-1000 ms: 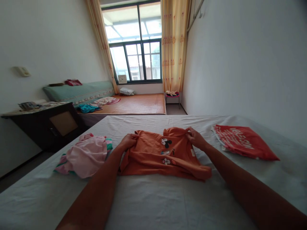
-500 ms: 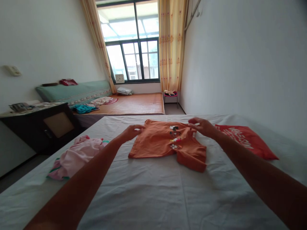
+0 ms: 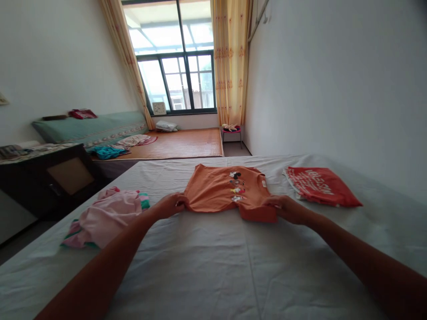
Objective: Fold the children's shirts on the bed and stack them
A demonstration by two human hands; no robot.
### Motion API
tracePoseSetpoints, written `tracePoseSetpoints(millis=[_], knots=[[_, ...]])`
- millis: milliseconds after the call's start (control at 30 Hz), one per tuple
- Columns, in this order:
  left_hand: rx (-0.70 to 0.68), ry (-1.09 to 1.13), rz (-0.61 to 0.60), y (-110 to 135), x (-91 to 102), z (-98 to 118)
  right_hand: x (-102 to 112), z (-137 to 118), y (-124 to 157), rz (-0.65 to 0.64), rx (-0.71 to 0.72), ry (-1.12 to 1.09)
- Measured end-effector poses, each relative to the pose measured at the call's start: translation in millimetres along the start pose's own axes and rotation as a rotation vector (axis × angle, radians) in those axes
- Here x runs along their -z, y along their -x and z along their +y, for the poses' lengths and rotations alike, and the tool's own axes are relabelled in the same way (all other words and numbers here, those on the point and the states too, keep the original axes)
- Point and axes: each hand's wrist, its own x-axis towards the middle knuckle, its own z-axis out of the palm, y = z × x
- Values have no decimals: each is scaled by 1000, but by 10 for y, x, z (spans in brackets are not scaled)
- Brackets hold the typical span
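An orange child's T-shirt (image 3: 218,191) with cartoon mouse prints lies spread flat on the white bed sheet (image 3: 213,266). My left hand (image 3: 170,205) pinches its near left corner. At the near right edge, my right hand (image 3: 287,208) grips the cloth beside a folded-over flap. Both arms reach forward over the bed.
A heap of pink and green clothes (image 3: 106,215) lies on the bed to the left. A red plastic bag (image 3: 318,185) sits at the right. A dark cabinet (image 3: 50,178) stands left of the bed; a second bed (image 3: 160,144) lies by the window.
The shirt went from bunched up to spread flat, farther up the bed. My hands moved from its far edge back to its near corners.
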Motion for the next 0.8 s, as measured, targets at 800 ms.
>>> tracePoseSetpoints(millis=[800], knots=[[-133, 283, -482, 112, 190, 228, 138, -265, 85, -572, -175, 78]])
